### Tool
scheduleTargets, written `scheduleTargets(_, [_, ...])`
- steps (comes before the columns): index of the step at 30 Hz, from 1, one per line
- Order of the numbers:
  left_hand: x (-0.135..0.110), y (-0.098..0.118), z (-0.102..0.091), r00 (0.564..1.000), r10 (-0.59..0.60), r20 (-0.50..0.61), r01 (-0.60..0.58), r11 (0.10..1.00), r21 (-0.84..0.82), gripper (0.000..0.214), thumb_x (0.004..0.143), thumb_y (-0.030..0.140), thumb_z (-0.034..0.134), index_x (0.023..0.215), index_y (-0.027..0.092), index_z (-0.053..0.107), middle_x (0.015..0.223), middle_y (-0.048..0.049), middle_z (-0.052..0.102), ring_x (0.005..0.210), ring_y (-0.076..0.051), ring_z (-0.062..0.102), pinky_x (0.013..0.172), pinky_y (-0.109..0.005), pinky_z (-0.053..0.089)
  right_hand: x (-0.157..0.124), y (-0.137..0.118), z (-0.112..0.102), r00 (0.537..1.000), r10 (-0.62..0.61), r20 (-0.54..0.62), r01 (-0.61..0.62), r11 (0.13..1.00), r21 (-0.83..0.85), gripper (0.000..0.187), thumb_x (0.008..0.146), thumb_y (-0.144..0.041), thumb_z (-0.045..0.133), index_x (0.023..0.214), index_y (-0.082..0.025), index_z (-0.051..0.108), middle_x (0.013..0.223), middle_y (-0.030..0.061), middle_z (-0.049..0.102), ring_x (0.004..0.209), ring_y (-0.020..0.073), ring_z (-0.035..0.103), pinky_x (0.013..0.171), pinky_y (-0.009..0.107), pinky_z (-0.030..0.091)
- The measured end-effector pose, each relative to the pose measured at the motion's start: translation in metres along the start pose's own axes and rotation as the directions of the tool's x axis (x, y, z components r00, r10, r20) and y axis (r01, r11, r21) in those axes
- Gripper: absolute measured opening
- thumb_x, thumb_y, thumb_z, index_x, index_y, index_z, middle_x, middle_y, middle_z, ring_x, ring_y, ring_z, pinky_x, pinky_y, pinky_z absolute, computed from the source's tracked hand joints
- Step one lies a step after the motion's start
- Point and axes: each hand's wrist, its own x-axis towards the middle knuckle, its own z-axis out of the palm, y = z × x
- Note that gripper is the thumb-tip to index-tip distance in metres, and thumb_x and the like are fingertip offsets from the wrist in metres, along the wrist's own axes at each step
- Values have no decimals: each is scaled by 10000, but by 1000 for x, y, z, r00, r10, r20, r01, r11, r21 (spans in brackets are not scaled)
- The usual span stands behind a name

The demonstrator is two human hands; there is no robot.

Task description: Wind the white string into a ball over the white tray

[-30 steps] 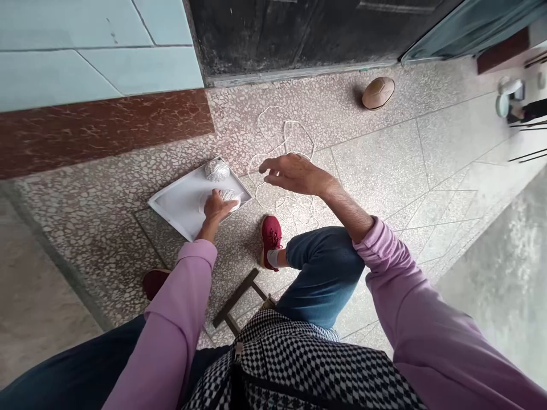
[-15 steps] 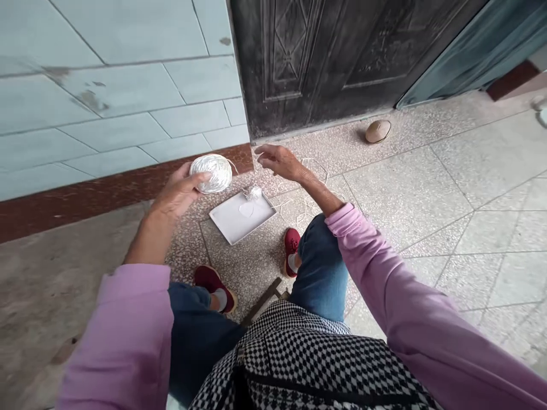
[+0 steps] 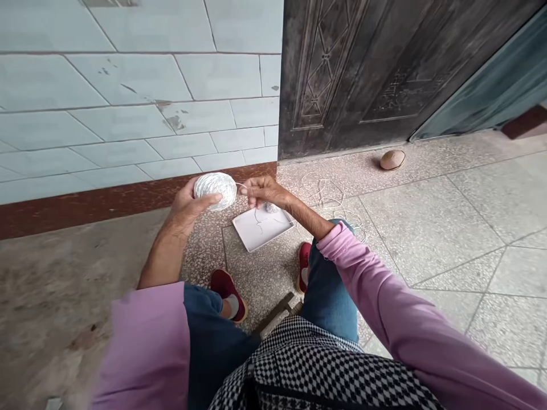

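Observation:
My left hand [image 3: 188,208] grips a ball of white yarn [image 3: 216,191], with the thumb across its front. Just to its right, my right hand [image 3: 267,192] is closed in a pinch on the strand of yarn [image 3: 240,185] that runs from the ball. Below the hands a shallow white tray [image 3: 248,239] lies on the floor. In the tray sits a smaller white bundle [image 3: 272,208], partly hidden by my right hand, along with a few thin loose threads. Loops of loose yarn [image 3: 322,191] spread over the floor right of the tray.
A tiled wall [image 3: 141,80] with a red-brown base stands ahead on the left, beside a dark carved door [image 3: 342,68]. A brown rounded object [image 3: 392,160] lies near the door. My knees and red shoes [image 3: 228,293] are close below the tray.
My right hand has come down and left to the ball and closed on the strand; before, its fingers were apart. The left hand still holds the ball. The view has shifted.

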Motion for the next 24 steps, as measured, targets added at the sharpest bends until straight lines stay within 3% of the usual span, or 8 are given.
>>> scheduleTargets(2, [-4,3,-7,1000,8,13,-9,1000,17,953,441,416,1192,1284,148,838,1228,-111,880,1166,-327,765,997,-410,651,6,-1,-1,996,-86,-9,86,994,72,585,1156,-667,1054,1030,-195,731,669,-87,576,578,86,555,527,157,465])
scheduleTargets(4, [-8,4,-12,999,18,44,-18,1000,0,922,461,409,1197,1279,159,852,1242,-115,892,1163,-333,779,984,-406,666,10,-4,-3,985,-163,-57,170,977,131,625,1155,-716,1043,1005,-201,723,660,-113,491,552,72,453,501,171,387])
scheduleTargets(7, [-11,3,-11,994,11,110,-4,998,-69,907,487,417,1198,1296,175,866,1268,-133,905,1194,-369,821,977,-415,707,15,-7,-2,973,-198,-119,216,963,164,666,1124,-748,1061,985,-204,703,688,-117,488,542,62,380,481,189,331])
scheduleTargets(10, [-11,-2,-1,979,13,203,13,992,-127,879,553,478,1176,1321,187,861,1269,-158,910,1269,-443,855,1065,-512,765,15,-7,5,976,-170,-139,191,968,160,686,1167,-771,1006,960,-215,662,667,-118,477,531,64,348,480,187,323])
scheduleTargets(14, [-11,-5,21,956,58,287,-2,982,-190,832,686,606,1122,1356,198,848,1267,-196,889,1425,-530,840,1181,-652,774,10,-7,18,964,-113,-240,131,989,63,665,1274,-748,875,938,-234,620,627,-96,478,533,95,390,494,202,353])
scheduleTargets(17, [-9,-1,36,963,90,254,-29,971,-236,889,691,658,1114,1407,211,831,1298,-207,872,1490,-556,809,1191,-671,768,6,-9,24,948,-84,-308,61,995,-84,623,1338,-647,786,912,-243,577,646,-64,520,583,119,465,565,212,406])
scheduleTargets(21, [2,0,46,978,150,148,-107,959,-261,956,634,655,1127,1386,196,754,1355,-211,828,1468,-526,770,1197,-642,730,-5,-12,34,973,-102,-206,-1,895,-445,489,1334,-289,689,859,-219,599,771,6,642,807,185,649,805,268,507])
scheduleTargets(24, [14,-5,46,984,179,-12,-179,974,-138,1087,537,589,1162,1438,214,683,1454,-179,796,1470,-459,724,1271,-599,674,-19,-14,42,995,-72,-64,15,767,-642,338,1281,-157,697,946,-199,686,935,49,746,982,239,703,961,324,513])
